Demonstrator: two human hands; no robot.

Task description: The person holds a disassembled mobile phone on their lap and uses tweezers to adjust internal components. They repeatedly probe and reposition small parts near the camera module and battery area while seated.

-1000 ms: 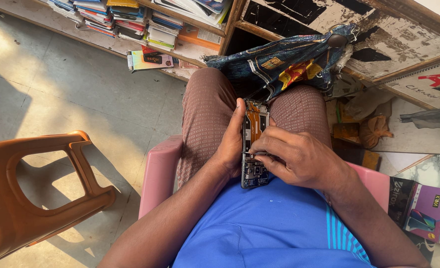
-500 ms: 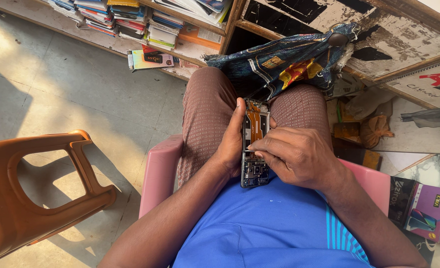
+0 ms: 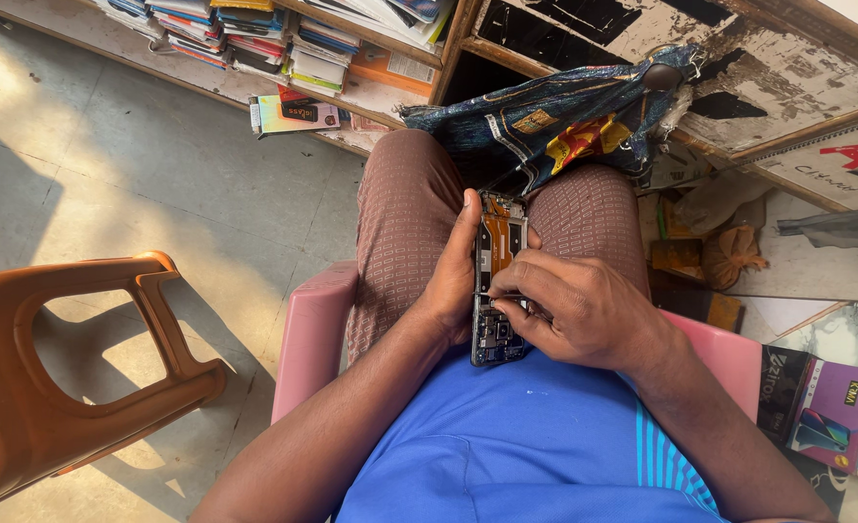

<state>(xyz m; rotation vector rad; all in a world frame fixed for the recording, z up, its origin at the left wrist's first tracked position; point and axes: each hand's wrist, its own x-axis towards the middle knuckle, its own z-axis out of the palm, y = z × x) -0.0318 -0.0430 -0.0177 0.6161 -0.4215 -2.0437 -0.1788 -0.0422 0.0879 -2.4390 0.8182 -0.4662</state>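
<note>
My left hand [image 3: 448,281] is clamped around the opened smartphone [image 3: 497,291] resting on my lap, while my right hand [image 3: 574,310] pinches a thin tool [image 3: 482,293] against its exposed board. A slip could, I judge, scratch components or tear the orange flex cable [image 3: 495,240].

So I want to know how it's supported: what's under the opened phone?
The opened phone sits in the gap between the person's thighs, cradled by the left hand. The right hand covers its lower right part; directly underneath is hidden.

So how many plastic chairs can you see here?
2. An orange chair stands on the floor at left, and a pink chair is under the person, mostly hidden. Others may be out of frame.
</note>
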